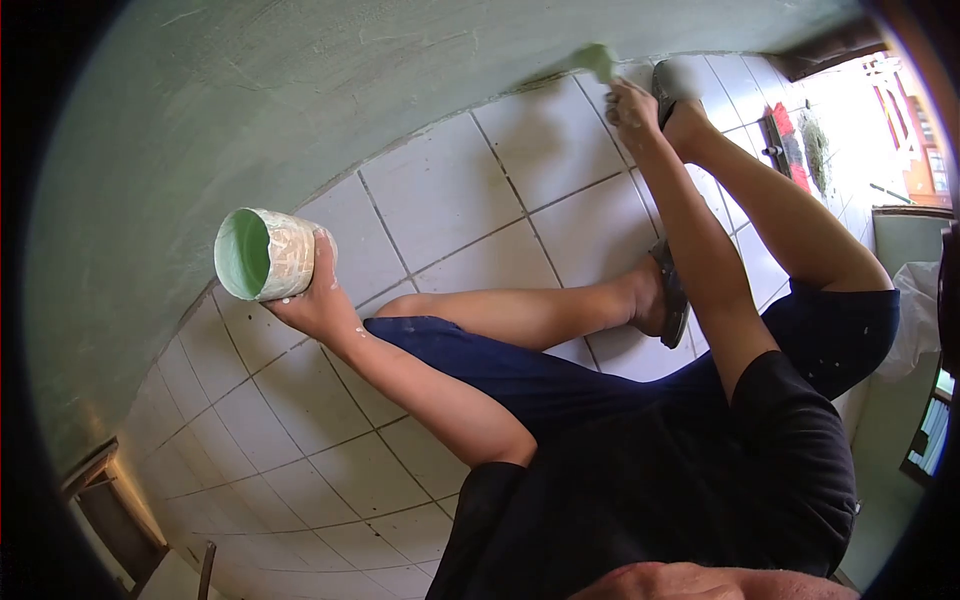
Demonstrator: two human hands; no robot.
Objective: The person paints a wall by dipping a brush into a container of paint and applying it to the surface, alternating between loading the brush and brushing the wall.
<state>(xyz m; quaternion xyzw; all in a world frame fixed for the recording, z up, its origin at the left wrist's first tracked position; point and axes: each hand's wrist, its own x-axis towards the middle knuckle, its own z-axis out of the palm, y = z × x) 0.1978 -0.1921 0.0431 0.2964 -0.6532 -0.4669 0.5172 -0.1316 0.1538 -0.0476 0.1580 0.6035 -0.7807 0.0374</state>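
My left hand (318, 290) is wrapped round a paint-smeared tub (290, 252), which is tilted so its mouth faces left. Pale green paint (243, 255) shows inside it. My right hand (632, 108) reaches far forward, fingers closed round a paintbrush (598, 62) whose handle is mostly hidden. Green paint coats the brush head, which is at the foot of the green wall (250, 110), close to the floor edge. Whether the bristles touch the wall I cannot tell. Specks of paint dot my left hand and wrist.
White floor tiles (480, 240) with dark joints meet the wall along a curved-looking edge. My sandalled feet (668, 295) rest on them. A red and dark object (787, 145) lies near a bright doorway at upper right. Wooden furniture (115, 510) stands at lower left.
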